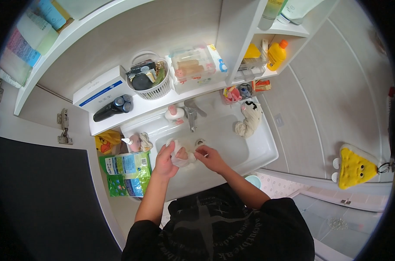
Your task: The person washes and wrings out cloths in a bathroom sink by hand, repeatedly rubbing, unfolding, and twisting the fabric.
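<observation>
Over the white sink basin (232, 139), my left hand (164, 162) is closed on a bunched white cloth (182, 162). The cloth is thin and crumpled, and its exact kind does not show. My right hand (211, 159) is at the cloth's right edge, with thumb and fingers pinched together there; what lies between the fingertips is too small to make out. Just beyond the hands is the drain (200, 142). A chrome faucet (191, 118) stands at the back of the basin. On the right rim lies a bunched off-white cloth piece (248, 121) with a black mark.
Beside the faucet is a pump bottle (175, 114). A pink bottle (133, 142) and green packs (127, 174) sit at the left. The shelf above carries a shaver (112, 108), a filled basket (159, 92) and a clear box (192, 65). A yellow triangular sponge-like pad (356, 167) hangs at the right.
</observation>
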Demonstrator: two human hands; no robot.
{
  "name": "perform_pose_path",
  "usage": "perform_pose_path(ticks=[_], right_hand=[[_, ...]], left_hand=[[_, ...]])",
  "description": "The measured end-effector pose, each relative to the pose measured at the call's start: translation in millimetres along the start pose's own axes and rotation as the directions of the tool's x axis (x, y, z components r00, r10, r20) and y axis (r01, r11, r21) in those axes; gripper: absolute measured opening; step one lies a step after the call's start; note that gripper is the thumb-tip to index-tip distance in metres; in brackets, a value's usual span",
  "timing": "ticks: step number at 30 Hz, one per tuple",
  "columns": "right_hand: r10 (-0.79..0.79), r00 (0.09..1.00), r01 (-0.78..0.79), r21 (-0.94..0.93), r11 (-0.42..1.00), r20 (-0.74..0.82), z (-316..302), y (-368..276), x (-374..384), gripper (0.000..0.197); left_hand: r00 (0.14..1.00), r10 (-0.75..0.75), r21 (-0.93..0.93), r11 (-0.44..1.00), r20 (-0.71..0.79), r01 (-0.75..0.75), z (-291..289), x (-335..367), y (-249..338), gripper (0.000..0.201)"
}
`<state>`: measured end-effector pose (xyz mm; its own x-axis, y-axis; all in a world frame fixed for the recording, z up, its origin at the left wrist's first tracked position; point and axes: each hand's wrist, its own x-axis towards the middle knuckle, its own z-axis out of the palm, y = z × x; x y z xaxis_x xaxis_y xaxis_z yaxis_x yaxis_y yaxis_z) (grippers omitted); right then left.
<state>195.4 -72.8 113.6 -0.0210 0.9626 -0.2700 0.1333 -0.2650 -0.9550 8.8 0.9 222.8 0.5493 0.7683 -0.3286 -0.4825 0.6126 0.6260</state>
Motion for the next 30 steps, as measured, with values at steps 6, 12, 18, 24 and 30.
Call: perform_pose_path(ticks=[6,12,18,24,30], right_hand=[[0.289,0.942,-0.332,0.367,0.869,0.168,13,-8,3,0.022],[-0.080,0.977,0.150,0.381,0.912,-0.195,-25,-14,-4,0.018],[0.012,0.922,0.170,0.432,0.886,-0.386,-76,-77,-18,0.016],[-0.159,0.899,0.265,0.216,0.940,-0.409,-88,-105,-25,0.016],[-0.463,0.816,0.328,-0.383,0.864,-0.346,-95,-75,1,0.018]], left_hand=[[0.955,0.042,-0.303,0.952,0.295,0.051,-16,-2,-3,0.028],[0.972,0.121,0.298,0.953,-0.200,-0.057,-16,-7,7,0.026],[0.942,0.159,0.546,0.837,-0.296,0.030,-68,-3,-2,0.032],[0.949,0.250,0.841,0.541,-0.191,0.027,-88,2,-8,0.034],[0.973,-0.043,0.297,0.948,-0.225,0.111,-32,-16,-2,0.035]])
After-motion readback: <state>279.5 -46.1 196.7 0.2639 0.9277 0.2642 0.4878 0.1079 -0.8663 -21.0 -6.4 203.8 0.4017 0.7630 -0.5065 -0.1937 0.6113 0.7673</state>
